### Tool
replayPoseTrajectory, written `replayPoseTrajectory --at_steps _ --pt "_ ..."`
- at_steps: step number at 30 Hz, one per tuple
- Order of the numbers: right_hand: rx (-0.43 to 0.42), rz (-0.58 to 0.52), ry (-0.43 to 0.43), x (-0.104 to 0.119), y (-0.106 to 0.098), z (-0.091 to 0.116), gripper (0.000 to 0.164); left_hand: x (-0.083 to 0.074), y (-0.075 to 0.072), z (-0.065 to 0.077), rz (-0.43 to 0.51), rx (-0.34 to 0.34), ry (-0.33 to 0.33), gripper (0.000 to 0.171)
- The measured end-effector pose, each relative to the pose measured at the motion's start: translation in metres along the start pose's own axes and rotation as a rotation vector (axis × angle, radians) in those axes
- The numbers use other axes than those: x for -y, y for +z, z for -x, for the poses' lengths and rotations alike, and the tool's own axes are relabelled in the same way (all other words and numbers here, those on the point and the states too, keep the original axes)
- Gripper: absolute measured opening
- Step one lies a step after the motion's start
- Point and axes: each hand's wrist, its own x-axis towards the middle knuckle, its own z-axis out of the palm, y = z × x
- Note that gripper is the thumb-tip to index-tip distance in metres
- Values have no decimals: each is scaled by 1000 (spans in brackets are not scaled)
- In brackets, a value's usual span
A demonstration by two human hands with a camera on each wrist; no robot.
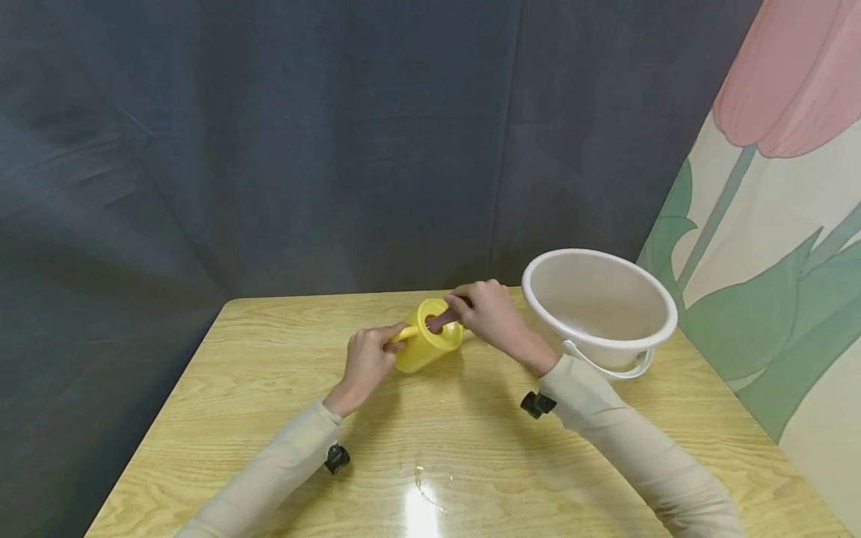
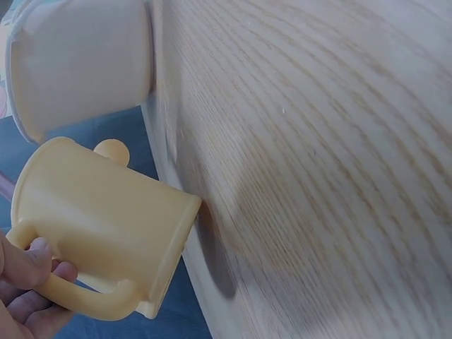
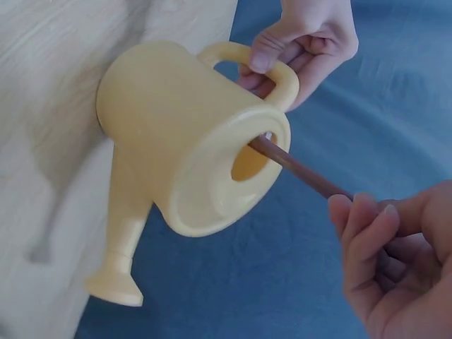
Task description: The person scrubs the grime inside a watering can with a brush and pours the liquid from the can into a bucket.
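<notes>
A yellow watering can (image 1: pixel 418 351) is tilted over the table, its round top opening turned toward my right hand. My left hand (image 1: pixel 366 364) grips the can by its looped handle (image 2: pixel 95 300). The can's spout (image 3: pixel 126 247) shows in the right wrist view, on the side away from that handle. My right hand (image 1: pixel 494 317) pinches a slim reddish-brown handle (image 3: pixel 304 171) between thumb and fingers. The handle's far end reaches into the can's opening, where a small bit of white shows beside it; the rest is hidden inside.
A white bucket (image 1: pixel 578 332) with a carrying handle stands at the table's back right, close beyond my right forearm. Small wet marks (image 1: pixel 424 486) lie on the wooden table (image 1: pixel 269 373) near its front. A dark curtain (image 1: pixel 370 149) hangs behind, and a tulip-painted wall (image 1: pixel 760 299) rises at right.
</notes>
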Motion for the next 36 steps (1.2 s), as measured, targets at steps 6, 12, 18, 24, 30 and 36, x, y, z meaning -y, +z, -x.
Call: replayPoseTrajectory --at_steps 6,12,18,24,30,36 --pt "20 -112 54 -1 11 0 22 1 -1 1 -4 -8 -1 32" --pt "26 -157 74 -4 26 2 29 0 0 0 4 -3 -3 32" --pt "23 -190 95 -5 30 3 31 0 2 0 5 -2 -5 33" --pt "9 -301 100 -10 24 3 17 0 2 0 0 -1 -7 33" --pt "-18 -338 131 -8 11 2 25 0 2 0 -2 -6 -12 33" --pt "-35 -368 145 -9 3 3 18 -1 3 0 10 -5 -7 32"
